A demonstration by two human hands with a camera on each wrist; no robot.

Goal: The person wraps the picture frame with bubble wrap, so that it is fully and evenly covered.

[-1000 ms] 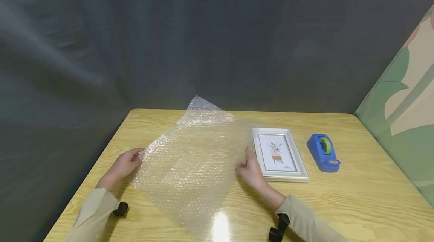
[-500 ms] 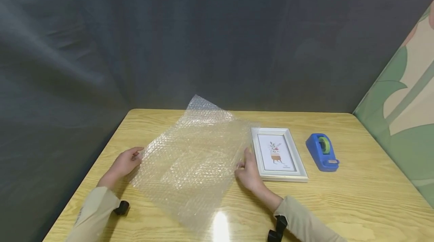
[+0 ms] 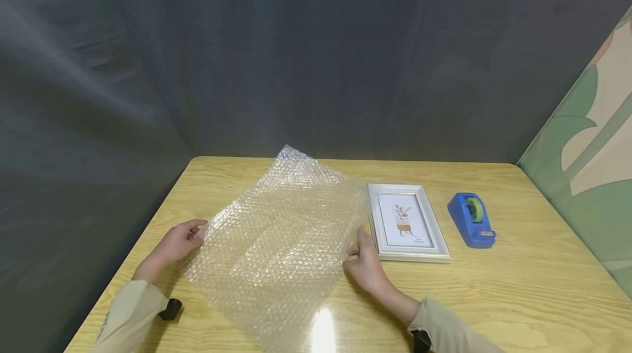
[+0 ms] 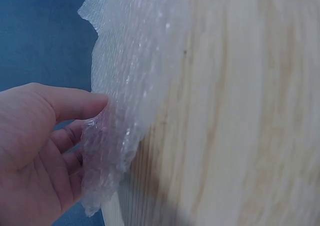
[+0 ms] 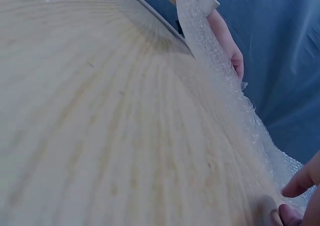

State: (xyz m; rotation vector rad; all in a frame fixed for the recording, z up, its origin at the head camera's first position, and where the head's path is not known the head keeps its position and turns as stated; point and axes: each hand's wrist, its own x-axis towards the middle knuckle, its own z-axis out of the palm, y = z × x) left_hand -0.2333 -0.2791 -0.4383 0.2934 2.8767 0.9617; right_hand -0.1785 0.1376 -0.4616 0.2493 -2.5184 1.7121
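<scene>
A clear sheet of bubble wrap [image 3: 276, 237] spreads over the middle of the table, one corner pointing away from me and another toward me. My left hand [image 3: 175, 244] pinches its left edge; in the left wrist view, the thumb [image 4: 82, 104] lies on the near face of the bubble wrap [image 4: 127, 81] with fingers behind. At the opposite edge, my right hand [image 3: 366, 266] pinches the sheet between thumb and fingers. Just right of that hand, a white picture frame [image 3: 439, 235] with a plant drawing lies face up. The right wrist view shows only some fingertips [image 5: 300, 182] at the bubble wrap [image 5: 220, 79].
A blue tape dispenser [image 3: 469, 224] with a green roll stands right of the picture frame. The wooden table [image 3: 523, 287] meets a dark curtain [image 3: 316, 62] behind and at left. A patterned panel [image 3: 592, 177] borders the right side.
The bubble wrap has come down a little toward the table and toward me, its far corner lower in view. Both hands keep their grip; the left has shifted slightly left and nearer.
</scene>
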